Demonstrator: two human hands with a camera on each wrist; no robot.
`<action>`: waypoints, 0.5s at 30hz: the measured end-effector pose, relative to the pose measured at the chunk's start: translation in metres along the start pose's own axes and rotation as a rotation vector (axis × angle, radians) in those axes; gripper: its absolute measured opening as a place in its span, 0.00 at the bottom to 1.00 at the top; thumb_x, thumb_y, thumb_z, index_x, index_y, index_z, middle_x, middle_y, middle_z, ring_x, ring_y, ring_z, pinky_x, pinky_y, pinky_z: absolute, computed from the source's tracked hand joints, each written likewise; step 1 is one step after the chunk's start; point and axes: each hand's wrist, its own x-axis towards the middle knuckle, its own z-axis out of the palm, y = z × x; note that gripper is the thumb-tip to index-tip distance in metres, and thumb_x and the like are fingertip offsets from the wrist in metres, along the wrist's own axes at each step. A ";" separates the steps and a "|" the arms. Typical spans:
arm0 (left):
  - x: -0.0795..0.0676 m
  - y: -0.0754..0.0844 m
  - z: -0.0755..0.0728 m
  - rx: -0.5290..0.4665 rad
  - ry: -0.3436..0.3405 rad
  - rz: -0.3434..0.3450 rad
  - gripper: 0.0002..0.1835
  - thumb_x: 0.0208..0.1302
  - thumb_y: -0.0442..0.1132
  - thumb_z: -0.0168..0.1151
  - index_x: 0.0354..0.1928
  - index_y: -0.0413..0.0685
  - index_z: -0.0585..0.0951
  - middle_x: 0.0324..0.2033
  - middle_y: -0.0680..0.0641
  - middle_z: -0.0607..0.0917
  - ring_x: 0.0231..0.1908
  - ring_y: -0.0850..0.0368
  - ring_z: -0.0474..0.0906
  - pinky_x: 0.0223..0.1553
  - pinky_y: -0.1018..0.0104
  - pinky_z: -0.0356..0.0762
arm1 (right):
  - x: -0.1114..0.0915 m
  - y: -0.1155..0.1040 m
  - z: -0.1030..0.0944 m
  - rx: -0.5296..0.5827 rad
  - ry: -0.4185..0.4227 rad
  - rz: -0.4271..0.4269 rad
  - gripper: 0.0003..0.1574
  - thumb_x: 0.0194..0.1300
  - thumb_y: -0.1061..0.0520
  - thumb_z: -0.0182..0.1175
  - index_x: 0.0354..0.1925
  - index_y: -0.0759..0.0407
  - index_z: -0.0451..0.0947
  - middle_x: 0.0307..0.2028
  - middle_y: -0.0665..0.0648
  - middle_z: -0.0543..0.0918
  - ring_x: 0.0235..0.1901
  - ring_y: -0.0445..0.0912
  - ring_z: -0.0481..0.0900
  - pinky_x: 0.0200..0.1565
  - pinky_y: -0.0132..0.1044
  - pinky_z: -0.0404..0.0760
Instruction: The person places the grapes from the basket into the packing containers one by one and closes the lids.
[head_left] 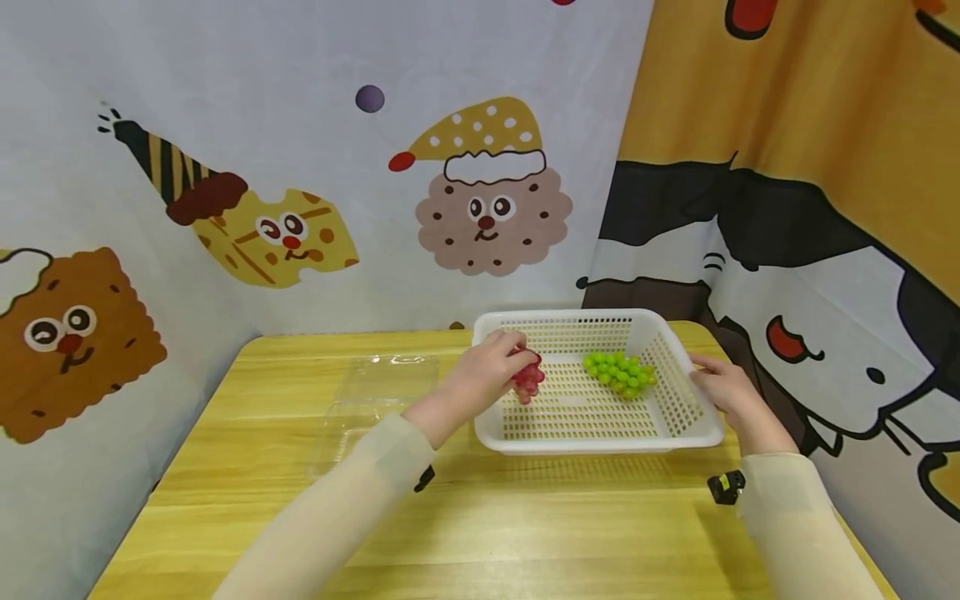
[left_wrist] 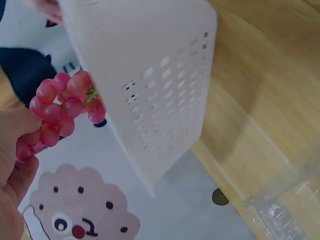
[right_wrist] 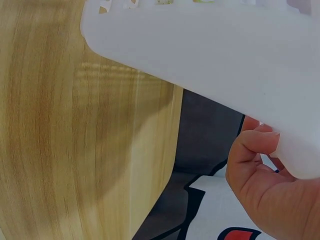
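Observation:
My left hand (head_left: 491, 367) pinches a bunch of red grapes (head_left: 528, 382) over the left side of a white plastic basket (head_left: 592, 444). In the left wrist view, thumb and fingers close on one end of the red grapes (left_wrist: 65, 107), which hang beside the basket's rim. A bunch of green grapes (head_left: 619, 374) lies inside the basket toward the right. At the basket's right end my right hand (head_left: 731, 392) grips the rim, its thumb and fingers (right_wrist: 255, 145) curled around the edge in the right wrist view.
A clear plastic clamshell box (head_left: 367, 408) lies open on the wooden table (head_left: 495, 533), left of the basket. Behind the table hangs a curtain (head_left: 300, 83) printed with cartoon figures. The basket's right end is near the table's right edge.

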 end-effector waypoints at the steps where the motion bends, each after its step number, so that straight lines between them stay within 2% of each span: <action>1: -0.001 -0.001 -0.001 -0.002 0.020 -0.008 0.09 0.57 0.33 0.68 0.40 0.48 0.82 0.40 0.49 0.76 0.42 0.54 0.73 0.40 0.68 0.78 | 0.000 0.001 0.000 -0.001 0.000 -0.004 0.32 0.74 0.55 0.40 0.72 0.62 0.51 0.54 0.72 0.69 0.41 0.50 0.76 0.31 0.27 0.74; 7: -0.008 -0.010 -0.014 -0.003 0.083 -0.039 0.12 0.55 0.32 0.69 0.42 0.47 0.83 0.42 0.48 0.76 0.43 0.54 0.74 0.44 0.68 0.78 | 0.002 0.005 0.001 0.004 0.000 -0.005 0.32 0.75 0.55 0.40 0.72 0.63 0.51 0.53 0.71 0.70 0.38 0.47 0.76 0.32 0.29 0.76; 15: -0.020 -0.023 -0.032 0.002 0.151 -0.070 0.14 0.51 0.29 0.70 0.42 0.45 0.83 0.42 0.45 0.77 0.43 0.51 0.74 0.44 0.65 0.78 | 0.002 0.006 0.002 0.005 0.006 0.004 0.32 0.74 0.56 0.40 0.72 0.62 0.51 0.54 0.72 0.69 0.40 0.48 0.76 0.33 0.30 0.76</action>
